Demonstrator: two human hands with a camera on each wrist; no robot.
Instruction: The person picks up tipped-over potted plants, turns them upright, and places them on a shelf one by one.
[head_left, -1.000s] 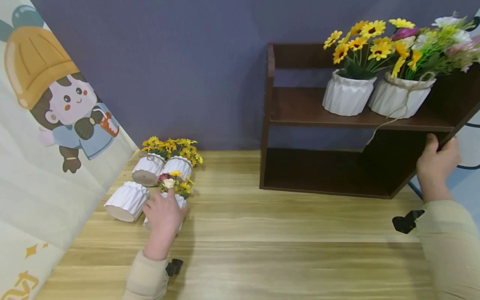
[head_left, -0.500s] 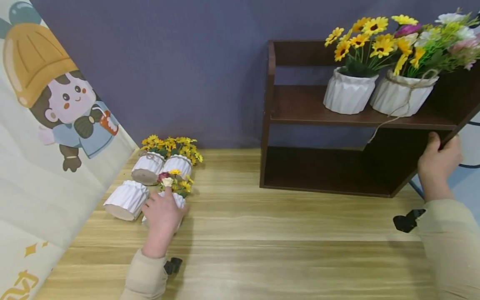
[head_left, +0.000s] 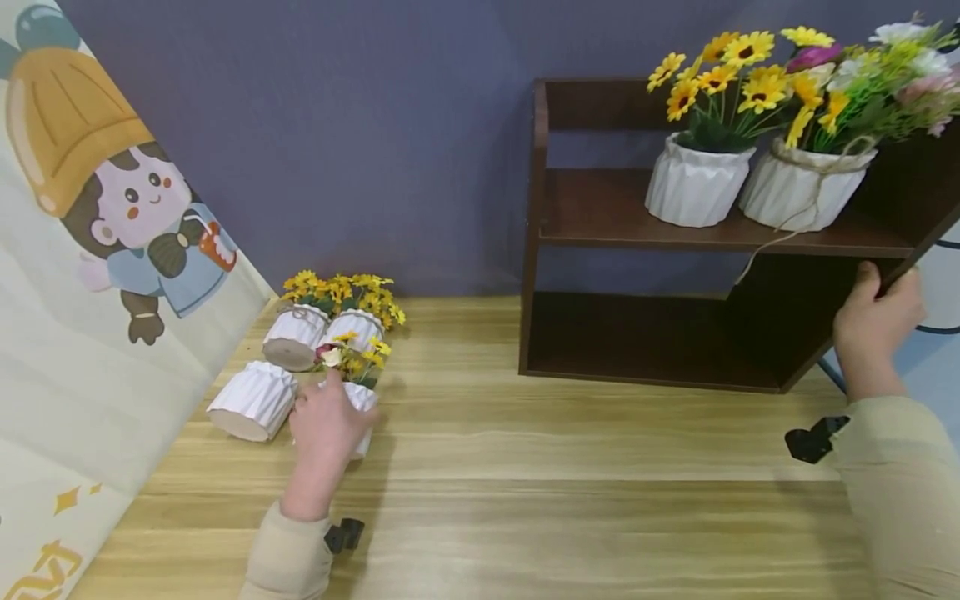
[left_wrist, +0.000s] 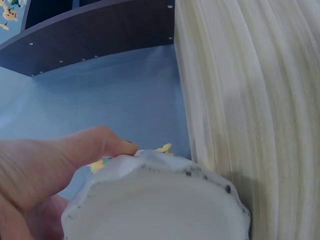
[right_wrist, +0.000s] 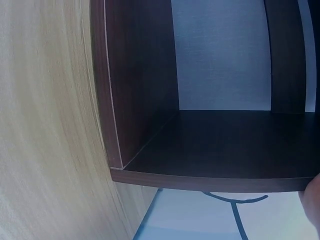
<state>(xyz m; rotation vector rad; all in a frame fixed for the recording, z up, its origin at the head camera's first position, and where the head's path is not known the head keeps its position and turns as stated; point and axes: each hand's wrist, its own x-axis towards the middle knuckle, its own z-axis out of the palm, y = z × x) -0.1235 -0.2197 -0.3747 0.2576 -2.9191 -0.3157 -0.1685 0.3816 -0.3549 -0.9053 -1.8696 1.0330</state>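
My left hand [head_left: 330,425] grips a white pleated flower pot [head_left: 363,397] at the left of the table, and small yellow, cream and dark pink flowers [head_left: 352,360] rise from it. In the left wrist view, the pot's pale base [left_wrist: 160,207] faces the camera and my thumb presses its side. At the right, my right hand [head_left: 879,329] holds the side panel of a dark brown two-tier shelf [head_left: 592,204], thumb on the inner face. Only a sliver of that hand shows in the right wrist view, at the panel's edge.
Beside my left hand, a white pot [head_left: 253,402] lies tipped, base toward me. Behind it lie two tipped pots, one twine-tied [head_left: 295,333] and another [head_left: 356,327], with yellow flowers. A daisy pot [head_left: 699,183] and a twine-tied mixed-flower pot [head_left: 804,190] stand on the shelf's upper board.
The pot in my left hand has shifted slightly, its flowers now a little farther up and back in the head view. My right hand stays on the shelf panel.
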